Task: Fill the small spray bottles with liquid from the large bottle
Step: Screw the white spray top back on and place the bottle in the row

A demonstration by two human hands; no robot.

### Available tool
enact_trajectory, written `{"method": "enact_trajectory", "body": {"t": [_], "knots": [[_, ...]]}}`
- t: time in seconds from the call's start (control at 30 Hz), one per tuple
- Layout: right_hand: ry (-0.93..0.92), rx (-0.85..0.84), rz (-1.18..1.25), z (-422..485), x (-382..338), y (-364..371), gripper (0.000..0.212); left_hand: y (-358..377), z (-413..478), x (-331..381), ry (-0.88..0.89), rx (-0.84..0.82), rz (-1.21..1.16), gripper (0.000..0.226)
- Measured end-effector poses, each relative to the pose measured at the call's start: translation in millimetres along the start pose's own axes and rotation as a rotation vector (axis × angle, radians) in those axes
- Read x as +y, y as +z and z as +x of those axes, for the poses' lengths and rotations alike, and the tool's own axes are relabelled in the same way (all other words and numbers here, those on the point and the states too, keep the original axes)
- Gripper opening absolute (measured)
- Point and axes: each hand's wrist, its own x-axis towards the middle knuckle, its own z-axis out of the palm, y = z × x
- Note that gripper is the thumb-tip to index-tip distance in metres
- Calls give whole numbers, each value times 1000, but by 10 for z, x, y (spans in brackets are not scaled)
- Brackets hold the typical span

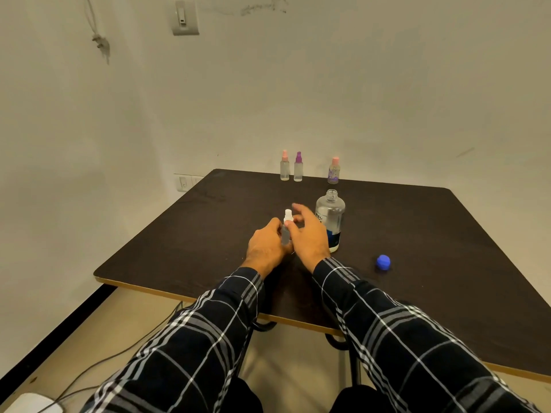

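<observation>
A small clear spray bottle with a white top (287, 222) stands upright on the dark table (208, 234), and my left hand (266, 247) is wrapped around its body. My right hand (307, 234) is at the white sprayer top, thumb and forefinger on it, the other fingers spread and blurred. Just right of my hands stands the large clear bottle (331, 217), uncapped, with liquid in it. Its blue cap (383, 261) lies on the table to the right. Three small spray bottles stand at the table's far edge: pink-topped (284, 166), purple-topped (298, 167) and pink-topped with purple print (334, 172).
The table's near edge runs across below my forearms, with its metal legs under it. A pale wall lies close behind the far edge. Cables trail over the floor at lower left, next to a white object (32, 403).
</observation>
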Motion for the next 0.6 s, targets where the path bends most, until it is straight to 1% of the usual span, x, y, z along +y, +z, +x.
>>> {"method": "enact_trajectory", "body": {"t": [0.07, 0.2, 0.23, 0.33, 0.37, 0.43, 0.5, 0.53, 0.6], "knots": [[14, -24, -45, 15, -6, 6, 37, 4, -4, -1, -2, 6, 1, 26], [55, 30, -19, 51, -13, 2, 21, 4, -6, -9, 13, 13, 31, 30], [76, 53, -3, 51, -26, 22, 20, 5, -7, -10, 8, 6, 38, 30], [119, 107, 20, 35, -54, 82, 27, 7, -3, -16, -14, -3, 30, 34], [114, 97, 19, 29, -45, 78, 28, 4, -4, -12, -11, 2, 38, 34], [88, 10, 46, 13, -5, 36, 33, 3, -2, -9, -3, 13, 59, 27], [78, -90, 93, -9, 26, -7, 44, 12, -5, -3, 3, 23, 53, 21], [80, -106, 102, -12, 37, -15, 45, 12, -12, 2, 5, 27, 46, 21], [64, -81, 78, -10, 34, -22, 38, 3, -23, 12, 3, 20, 27, 22]]}}
